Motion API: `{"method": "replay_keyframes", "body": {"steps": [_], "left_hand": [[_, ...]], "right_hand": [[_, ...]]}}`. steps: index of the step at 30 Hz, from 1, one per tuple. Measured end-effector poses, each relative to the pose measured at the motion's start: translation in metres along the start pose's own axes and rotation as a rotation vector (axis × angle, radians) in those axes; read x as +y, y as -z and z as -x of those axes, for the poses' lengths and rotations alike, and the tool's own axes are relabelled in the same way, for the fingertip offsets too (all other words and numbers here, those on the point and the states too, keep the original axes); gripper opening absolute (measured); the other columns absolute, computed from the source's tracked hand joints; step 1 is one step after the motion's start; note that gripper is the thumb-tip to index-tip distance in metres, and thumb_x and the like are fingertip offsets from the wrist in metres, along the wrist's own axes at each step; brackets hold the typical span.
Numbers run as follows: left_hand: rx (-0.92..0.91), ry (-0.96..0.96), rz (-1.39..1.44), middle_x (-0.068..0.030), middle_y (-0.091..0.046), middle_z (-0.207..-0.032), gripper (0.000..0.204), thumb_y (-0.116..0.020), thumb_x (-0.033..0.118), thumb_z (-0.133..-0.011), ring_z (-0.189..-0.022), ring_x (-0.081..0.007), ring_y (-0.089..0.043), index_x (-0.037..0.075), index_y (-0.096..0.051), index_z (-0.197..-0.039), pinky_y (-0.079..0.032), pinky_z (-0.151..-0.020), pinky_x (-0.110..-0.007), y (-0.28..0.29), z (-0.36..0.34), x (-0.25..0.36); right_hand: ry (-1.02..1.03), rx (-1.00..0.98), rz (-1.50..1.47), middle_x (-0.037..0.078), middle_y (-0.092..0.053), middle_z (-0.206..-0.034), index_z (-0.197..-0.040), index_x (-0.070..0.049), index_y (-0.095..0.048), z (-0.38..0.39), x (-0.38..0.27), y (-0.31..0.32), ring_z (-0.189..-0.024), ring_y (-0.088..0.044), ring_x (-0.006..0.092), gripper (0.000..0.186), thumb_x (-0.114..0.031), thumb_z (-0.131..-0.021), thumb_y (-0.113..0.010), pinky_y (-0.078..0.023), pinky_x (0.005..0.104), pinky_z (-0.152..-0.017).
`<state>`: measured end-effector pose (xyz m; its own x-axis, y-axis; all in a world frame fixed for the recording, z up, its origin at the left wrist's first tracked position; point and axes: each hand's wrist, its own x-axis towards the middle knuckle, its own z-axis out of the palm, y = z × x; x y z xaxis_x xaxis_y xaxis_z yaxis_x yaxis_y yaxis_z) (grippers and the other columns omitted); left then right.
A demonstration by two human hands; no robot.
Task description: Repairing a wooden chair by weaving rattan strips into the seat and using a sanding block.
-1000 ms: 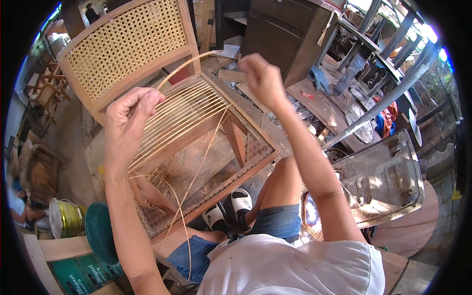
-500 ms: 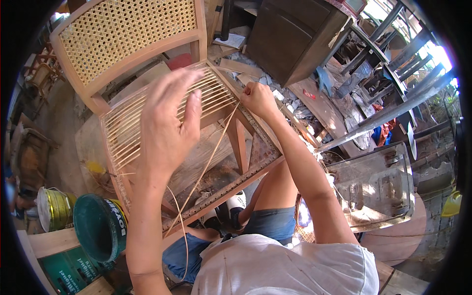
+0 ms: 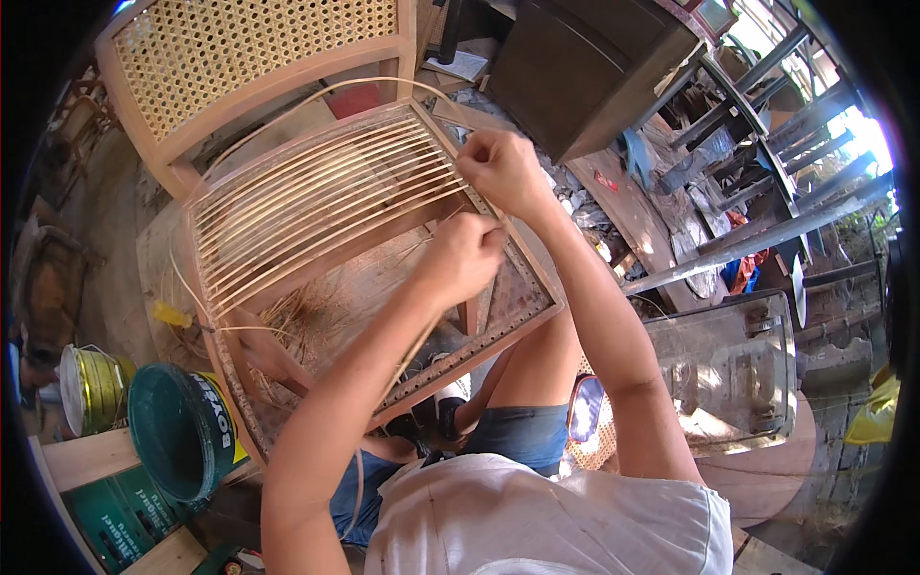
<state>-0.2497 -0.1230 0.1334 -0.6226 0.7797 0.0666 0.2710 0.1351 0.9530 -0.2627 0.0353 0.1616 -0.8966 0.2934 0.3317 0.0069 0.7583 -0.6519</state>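
Cane strands (image 3: 316,206) span the rear half of the seat (image 3: 522,328); its front remains unstrung. Left hand (image 3: 462,257) and right hand (image 3: 500,172) curl closed by its right edge, contents unclear.

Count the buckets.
2: a yellow bucket at far left, and a green bucket just right of it, both left of the seat. Others may be hidden.

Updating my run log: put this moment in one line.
left hand: curled, grip hidden; right hand: curled over right seat rail; seat: cane strands side-to-side, front open; backrest: woven cane
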Motion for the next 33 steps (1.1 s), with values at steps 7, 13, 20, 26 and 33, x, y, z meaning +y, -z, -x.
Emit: {"method": "replay_keyframes", "body": {"steps": [7,13,20,26,33], "left_hand": [[0.029,0.166,0.822,-0.0061,-0.065,-0.087,0.023,-0.058,0.021,-0.103,-0.06,-0.0064,-0.058,0.0,-0.066,-0.102,-0.048,-0.049,-0.02,-0.035,-0.019,0.008],[-0.203,0.256,0.313,-0.0096,-0.07,-0.095,0.028,-0.059,0.019,-0.101,-0.069,-0.0087,-0.062,-0.004,-0.068,-0.115,-0.053,-0.06,-0.024,-0.007,0.018,-0.001],[-0.131,0.203,0.146,-0.0058,-0.07,-0.085,0.025,-0.059,0.013,-0.099,-0.066,-0.0067,-0.056,-0.004,-0.07,-0.114,-0.05,-0.061,-0.025,0.011,0.043,-0.026],[-0.128,0.216,0.273,-0.0036,-0.068,-0.079,0.025,-0.061,0.017,-0.101,-0.061,-0.0049,-0.053,-0.003,-0.071,-0.112,-0.045,-0.054,-0.022,0.003,0.038,-0.031],[-0.134,0.184,0.336,-0.0021,-0.068,-0.077,0.024,-0.064,0.021,-0.1,-0.057,-0.0043,-0.053,0.0,-0.074,-0.106,-0.043,-0.049,-0.021,0.003,0.039,-0.039]], "right_hand": [[0.157,-0.285,0.345,0.019,-0.069,-0.078,-0.082,0.001,-0.068,-0.019,0.014,0.012,-0.077,-0.069,0.0365,0.014,-0.012,-0.076,-0.067,-0.054,0.0429,-0.071],[0.223,-0.231,0.344,0.021,-0.069,-0.079,-0.084,0.001,-0.067,-0.016,0.038,0.009,-0.078,-0.068,0.0402,0.014,-0.012,-0.08,-0.064,-0.054,0.0451,-0.071],[0.221,-0.148,0.478,0.024,-0.067,-0.077,-0.085,0.0,-0.066,-0.005,0.04,-0.001,-0.076,-0.066,0.044,0.014,-0.013,-0.085,-0.059,-0.053,0.0501,-0.072],[0.236,-0.169,0.567,0.026,-0.068,-0.078,-0.088,0.0,-0.065,-0.005,0.029,-0.001,-0.078,-0.068,0.044,0.015,-0.013,-0.084,-0.059,-0.055,0.052,-0.075],[0.24,-0.184,0.592,0.026,-0.067,-0.078,-0.087,-0.001,-0.067,-0.008,0.02,-0.006,-0.078,-0.067,0.0441,0.016,-0.015,-0.084,-0.059,-0.054,0.0512,-0.076]]}}
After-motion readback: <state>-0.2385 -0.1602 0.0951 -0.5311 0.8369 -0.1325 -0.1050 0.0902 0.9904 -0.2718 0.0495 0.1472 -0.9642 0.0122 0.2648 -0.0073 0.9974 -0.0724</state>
